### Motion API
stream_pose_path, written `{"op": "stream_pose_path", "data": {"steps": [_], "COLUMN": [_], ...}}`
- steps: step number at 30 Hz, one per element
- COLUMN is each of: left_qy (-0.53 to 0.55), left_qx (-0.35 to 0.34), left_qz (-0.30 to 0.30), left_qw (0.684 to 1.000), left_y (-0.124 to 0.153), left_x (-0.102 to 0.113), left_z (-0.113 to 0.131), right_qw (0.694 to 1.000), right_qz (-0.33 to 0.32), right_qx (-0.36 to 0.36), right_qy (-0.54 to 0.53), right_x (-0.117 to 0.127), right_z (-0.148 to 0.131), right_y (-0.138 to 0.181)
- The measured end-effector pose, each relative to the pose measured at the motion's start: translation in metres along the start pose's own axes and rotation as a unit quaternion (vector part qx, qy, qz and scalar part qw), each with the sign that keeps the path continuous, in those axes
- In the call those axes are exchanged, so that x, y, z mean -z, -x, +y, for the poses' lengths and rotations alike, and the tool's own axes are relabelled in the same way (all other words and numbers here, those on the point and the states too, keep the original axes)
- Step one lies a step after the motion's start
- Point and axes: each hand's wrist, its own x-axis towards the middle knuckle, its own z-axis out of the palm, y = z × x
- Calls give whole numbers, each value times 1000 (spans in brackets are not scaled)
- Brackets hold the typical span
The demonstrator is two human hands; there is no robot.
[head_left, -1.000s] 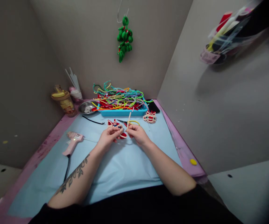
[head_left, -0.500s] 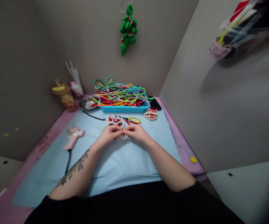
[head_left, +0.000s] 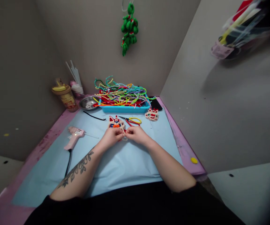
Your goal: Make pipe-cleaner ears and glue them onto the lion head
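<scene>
In front of me my left hand (head_left: 112, 137) and my right hand (head_left: 136, 134) meet, with thumbs and fingers pinched together. Between the fingertips runs a cream pipe cleaner (head_left: 122, 127), its lower end bent into a loop below them. Just beyond my left fingers is a cream, red and blue lion-head figure (head_left: 115, 126) made of pipe cleaners; my hands cover its lower part, so I cannot tell whether they touch it. Pliers or cutters with yellow and red handles (head_left: 135, 121) lie behind my right hand. A second, cream and red lion-head figure (head_left: 152, 115) rests farther right.
A blue tray (head_left: 125, 109) heaped with coloured pipe cleaners stands at the back. Left lie a pink glue gun (head_left: 74, 139), a black pipe cleaner (head_left: 94, 116) and a metal bowl (head_left: 88, 103), near a lidded cup (head_left: 66, 97). A yellow disc (head_left: 194, 160) sits at right.
My fingertips have shifted slightly and the cream pipe cleaner now leans more to the left at its top. More of the lion-head figure's orange part shows. Other objects stay put.
</scene>
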Motion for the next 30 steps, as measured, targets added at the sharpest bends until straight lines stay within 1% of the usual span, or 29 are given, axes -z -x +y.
{"op": "stream_pose_path", "data": {"steps": [3,7,10,12,14,16,18,19,21,24,26,28,30], "left_qy": [-37,-55,-17,29,98,180,252,278,306,313,307,299,285], "left_qx": [-21,-10,18,33,30,21,25,31,40,44,41,32,17], "left_qz": [14,15,11,25,61,108,148,159,166,169,179,185,184], "left_qw": [999,998,1000,999,993,977,956,947,937,934,934,936,940], "left_y": [0,-1,-1,-1,-3,-4,-4,-4,-2,0,1,2,2], "left_x": [-2,-3,-2,-1,-1,-1,-3,-4,-7,-11,-13,-15,-16], "left_z": [-3,-3,-1,1,2,3,5,6,9,11,10,8,4], "right_qw": [999,993,994,996,992,978,956,947,936,933,936,949,966], "right_qz": [6,9,16,30,70,133,198,219,241,245,248,241,205], "right_qx": [21,56,64,73,104,160,215,233,248,250,237,202,143], "right_qy": [48,100,91,50,8,-3,22,38,67,86,73,29,-60], "right_x": [0,-1,-1,0,2,2,0,-1,-5,-8,-9,-9,-11], "right_z": [-4,-7,-9,-12,-15,-17,-18,-17,-15,-13,-14,-16,-18], "right_y": [1,1,1,2,5,8,10,11,11,11,11,11,9]}}
